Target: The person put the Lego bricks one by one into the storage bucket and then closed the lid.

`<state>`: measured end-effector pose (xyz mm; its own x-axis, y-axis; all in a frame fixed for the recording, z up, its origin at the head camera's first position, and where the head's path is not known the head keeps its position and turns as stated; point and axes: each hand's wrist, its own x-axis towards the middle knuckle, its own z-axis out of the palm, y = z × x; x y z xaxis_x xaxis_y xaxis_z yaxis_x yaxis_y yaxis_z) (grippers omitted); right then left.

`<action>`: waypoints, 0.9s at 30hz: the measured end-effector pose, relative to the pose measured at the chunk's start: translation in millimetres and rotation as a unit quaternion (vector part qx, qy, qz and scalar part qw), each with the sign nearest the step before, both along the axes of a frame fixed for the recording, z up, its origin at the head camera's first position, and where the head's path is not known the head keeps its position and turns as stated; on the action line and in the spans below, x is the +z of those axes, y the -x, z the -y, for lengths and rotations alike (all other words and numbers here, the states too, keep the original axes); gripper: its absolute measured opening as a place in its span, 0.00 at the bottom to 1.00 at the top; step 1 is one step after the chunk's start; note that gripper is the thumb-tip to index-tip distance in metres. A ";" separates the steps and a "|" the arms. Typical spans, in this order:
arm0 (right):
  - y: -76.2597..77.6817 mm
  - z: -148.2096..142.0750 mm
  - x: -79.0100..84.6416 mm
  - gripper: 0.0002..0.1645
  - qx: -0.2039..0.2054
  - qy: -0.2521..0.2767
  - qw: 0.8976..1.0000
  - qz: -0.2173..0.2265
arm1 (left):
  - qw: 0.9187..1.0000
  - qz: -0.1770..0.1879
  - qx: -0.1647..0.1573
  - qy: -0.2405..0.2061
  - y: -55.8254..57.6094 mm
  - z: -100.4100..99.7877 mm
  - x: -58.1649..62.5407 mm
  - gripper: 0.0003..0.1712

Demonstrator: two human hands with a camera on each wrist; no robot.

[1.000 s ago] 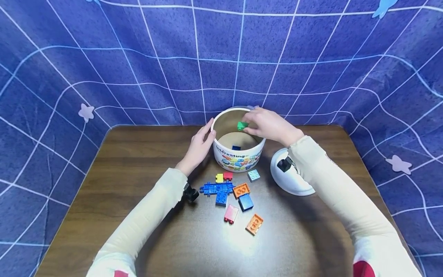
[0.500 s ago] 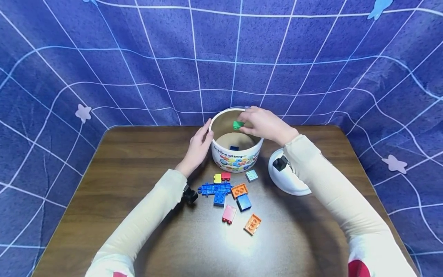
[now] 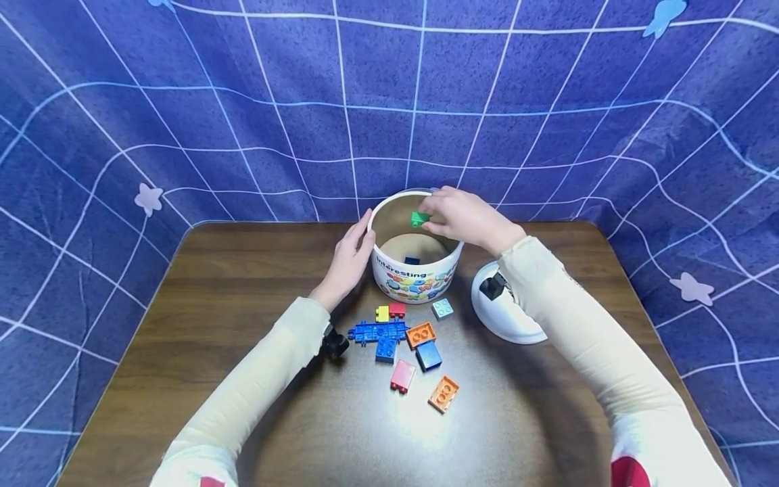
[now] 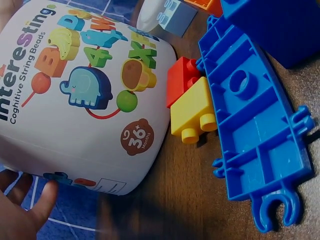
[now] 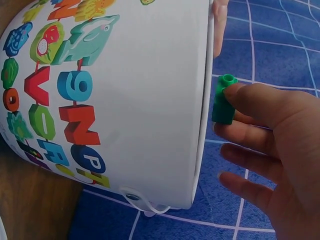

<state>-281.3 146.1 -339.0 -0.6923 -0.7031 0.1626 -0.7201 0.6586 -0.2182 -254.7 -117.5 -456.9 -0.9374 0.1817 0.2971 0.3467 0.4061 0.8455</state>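
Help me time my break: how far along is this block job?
Done, apparently: the lid lies off and one dark blue block sits inside the tub. In hand: the right hand pinches a green block at the tub's mouth. Remaining, if blocks go in: the loose pieces on the table.

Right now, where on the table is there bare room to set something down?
The table is bare left of the left sleeve and this side of the front orange brick. Blocks crowd it from that brick to the tub; the lid sits right of the tub.
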 end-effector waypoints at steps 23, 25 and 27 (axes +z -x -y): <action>2.9 4.4 -0.1 0.12 0.003 0.002 1.000 -0.005 | 1.000 -0.004 0.006 -0.004 0.1 -1.5 2.0 0.31; 2.6 4.6 -1.0 0.14 0.003 0.002 1.000 0.001 | 1.000 -0.002 0.006 -0.002 -0.4 -1.6 2.0 0.31; 1.8 4.6 -1.3 0.15 0.001 0.000 1.000 0.006 | 1.000 0.001 0.006 0.000 -0.7 -1.5 1.5 0.31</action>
